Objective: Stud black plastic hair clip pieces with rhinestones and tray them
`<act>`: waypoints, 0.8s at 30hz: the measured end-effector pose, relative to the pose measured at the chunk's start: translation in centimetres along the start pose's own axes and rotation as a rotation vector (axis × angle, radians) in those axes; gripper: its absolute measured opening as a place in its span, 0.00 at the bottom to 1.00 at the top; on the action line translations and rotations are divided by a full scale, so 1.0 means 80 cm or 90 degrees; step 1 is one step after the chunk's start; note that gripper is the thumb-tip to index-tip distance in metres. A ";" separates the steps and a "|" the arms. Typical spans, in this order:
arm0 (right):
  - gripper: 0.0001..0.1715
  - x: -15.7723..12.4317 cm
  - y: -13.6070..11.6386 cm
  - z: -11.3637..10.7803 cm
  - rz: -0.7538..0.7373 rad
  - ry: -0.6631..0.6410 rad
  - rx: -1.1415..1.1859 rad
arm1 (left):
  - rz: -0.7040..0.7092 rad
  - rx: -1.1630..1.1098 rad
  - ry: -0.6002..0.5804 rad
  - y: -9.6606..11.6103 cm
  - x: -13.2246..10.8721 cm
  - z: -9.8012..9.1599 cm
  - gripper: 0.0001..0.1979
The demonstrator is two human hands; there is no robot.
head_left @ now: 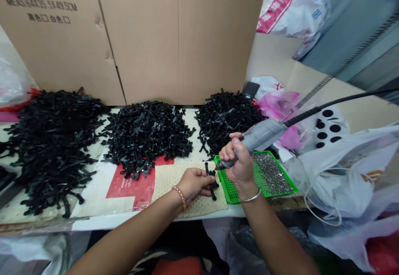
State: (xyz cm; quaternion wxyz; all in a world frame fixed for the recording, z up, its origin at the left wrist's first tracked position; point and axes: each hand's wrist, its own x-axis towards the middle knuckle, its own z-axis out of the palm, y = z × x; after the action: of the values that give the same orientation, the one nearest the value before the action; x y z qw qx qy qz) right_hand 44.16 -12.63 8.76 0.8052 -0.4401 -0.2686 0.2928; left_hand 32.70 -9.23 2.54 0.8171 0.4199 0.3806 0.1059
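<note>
My left hand (197, 182), with a beaded bracelet at the wrist, pinches a small black plastic part (213, 191) over a beige textured mat (168, 179). Wrapped round a grey electric screwdriver (260, 135) is my right hand (238, 160), which wears a metal bangle. The screwdriver slants down to the left, its tip close to the upper end of the black part. Whether the tip touches the part I cannot tell. Beside the mat, partly behind my right hand, lies a green tray (230, 192) with many small metal screws (272, 173) at its right side.
Three heaps of black plastic parts stand along the table: a left heap (56, 137), a middle heap (149, 131) and a right heap (229, 115). A cardboard sheet (187, 38) rises behind. A black cable (339, 100) and a coiled spring run up right from the screwdriver. Plastic bags (349, 183) crowd the right.
</note>
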 end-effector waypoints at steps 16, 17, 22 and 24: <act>0.14 -0.001 0.009 -0.004 -0.019 -0.012 0.004 | -0.008 0.015 0.009 0.003 -0.003 0.002 0.19; 0.14 -0.001 0.010 -0.004 -0.022 -0.013 0.006 | -0.009 0.014 0.008 0.003 -0.004 0.002 0.19; 0.13 -0.001 0.012 -0.006 -0.025 -0.019 0.004 | -0.012 0.018 0.015 0.003 -0.003 0.003 0.19; 0.13 -0.001 0.012 -0.006 -0.028 -0.024 0.004 | -0.014 0.020 0.016 0.003 -0.003 0.003 0.19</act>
State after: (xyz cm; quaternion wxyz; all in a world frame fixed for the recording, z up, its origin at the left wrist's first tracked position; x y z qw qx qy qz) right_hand 44.21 -12.58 7.70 0.8076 -0.4261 -0.2925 0.2841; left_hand 32.72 -9.37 2.92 0.8065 0.4273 0.3971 0.0964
